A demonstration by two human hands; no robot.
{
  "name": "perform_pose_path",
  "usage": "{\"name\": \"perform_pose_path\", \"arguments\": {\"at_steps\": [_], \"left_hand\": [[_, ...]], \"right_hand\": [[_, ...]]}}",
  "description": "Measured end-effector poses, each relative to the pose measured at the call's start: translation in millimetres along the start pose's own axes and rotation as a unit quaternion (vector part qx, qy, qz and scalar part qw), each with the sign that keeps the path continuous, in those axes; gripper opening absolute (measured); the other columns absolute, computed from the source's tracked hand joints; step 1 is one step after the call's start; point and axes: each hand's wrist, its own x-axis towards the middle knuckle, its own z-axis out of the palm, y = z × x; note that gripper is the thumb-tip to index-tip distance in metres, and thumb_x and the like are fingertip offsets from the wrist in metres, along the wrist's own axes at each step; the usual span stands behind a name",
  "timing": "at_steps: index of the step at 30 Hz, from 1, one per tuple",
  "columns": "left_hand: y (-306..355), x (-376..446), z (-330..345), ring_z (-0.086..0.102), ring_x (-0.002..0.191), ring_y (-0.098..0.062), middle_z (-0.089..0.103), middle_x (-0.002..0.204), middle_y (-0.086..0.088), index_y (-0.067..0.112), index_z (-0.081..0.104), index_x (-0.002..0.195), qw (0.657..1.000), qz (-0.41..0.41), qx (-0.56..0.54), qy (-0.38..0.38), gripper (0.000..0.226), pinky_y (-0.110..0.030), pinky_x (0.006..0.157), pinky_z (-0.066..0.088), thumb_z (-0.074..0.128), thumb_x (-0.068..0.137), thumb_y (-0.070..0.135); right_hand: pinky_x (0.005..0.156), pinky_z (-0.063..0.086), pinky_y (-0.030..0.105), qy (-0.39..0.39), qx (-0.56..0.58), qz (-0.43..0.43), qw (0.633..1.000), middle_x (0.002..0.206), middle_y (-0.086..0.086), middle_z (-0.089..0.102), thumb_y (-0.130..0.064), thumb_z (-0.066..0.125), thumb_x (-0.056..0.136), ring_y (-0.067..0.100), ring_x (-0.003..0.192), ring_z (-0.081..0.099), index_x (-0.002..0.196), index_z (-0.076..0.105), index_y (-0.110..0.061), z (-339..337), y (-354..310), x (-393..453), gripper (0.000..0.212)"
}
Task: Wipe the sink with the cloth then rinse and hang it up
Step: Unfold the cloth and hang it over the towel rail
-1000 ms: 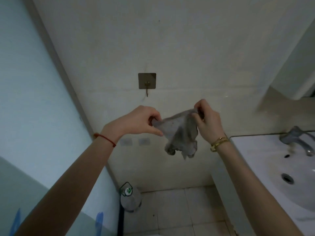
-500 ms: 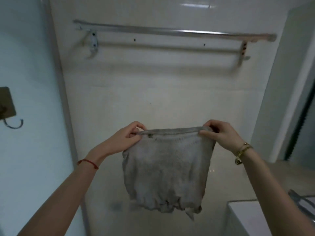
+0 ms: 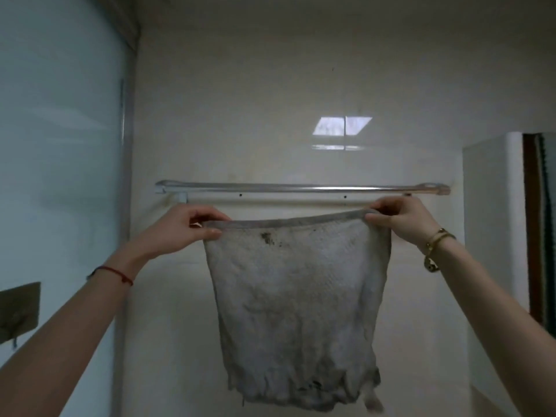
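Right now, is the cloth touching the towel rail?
Apart. The head view shows bare wall between the cloth top hem and the towel rail; both hands, left hand and right hand, hold it just below the bars.

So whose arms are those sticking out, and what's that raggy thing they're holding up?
Those arms belong to a person wearing a camera on their head, so you see just what they see when they look at their own hands. There is only this one view.

The left hand and the right hand each pinch a top corner of a grey cloth, stretching its top edge out flat. The rest hangs down loose, with a few dark specks near the top and a ragged bottom edge.

Just above the hands is a metal towel rail fixed to the pale wall. The cloth is not on it yet; it is held just below and in front of it. I'd guess the person is about to drape it over.

At the far left edge a wall hook peeks in.
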Motion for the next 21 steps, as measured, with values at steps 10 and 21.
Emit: {"name": "perform_pose_path", "arguments": {"at_steps": [10, 21], "left_hand": [[40, 133, -53, 0.061, 0.064, -0.018, 0.067, 0.074, 0.000, 0.015, 0.072, 0.084, 0.930, 0.001, 0.114, 0.348, 0.009, -0.024, 0.065, 0.046, 0.076, 0.082, 0.023], [68, 249, -94, 0.066, 0.044, -0.008, 0.064, 0.076, -0.009, 0.005, 0.062, 0.095, 0.897, 0.002, -0.174, 0.407, 0.005, -0.021, 0.052, 0.059, 0.064, 0.091, 0.005]], "right_hand": [[0.071, 0.057, 0.039, 0.200, -0.060, 0.009, 0.978, 0.074, 0.009, 0.071, -0.039, 0.082, 0.067, 0.023, 0.067, 0.066, 0.076, 0.070, -0.008, -35, -58, 117, 0.035], [0.073, 0.060, 0.039, 0.288, 0.166, -0.042, 0.942, 0.071, 0.007, 0.063, -0.006, 0.073, 0.076, 0.031, 0.077, 0.070, 0.065, 0.058, -0.020, -50, -98, 218, 0.023]]}}
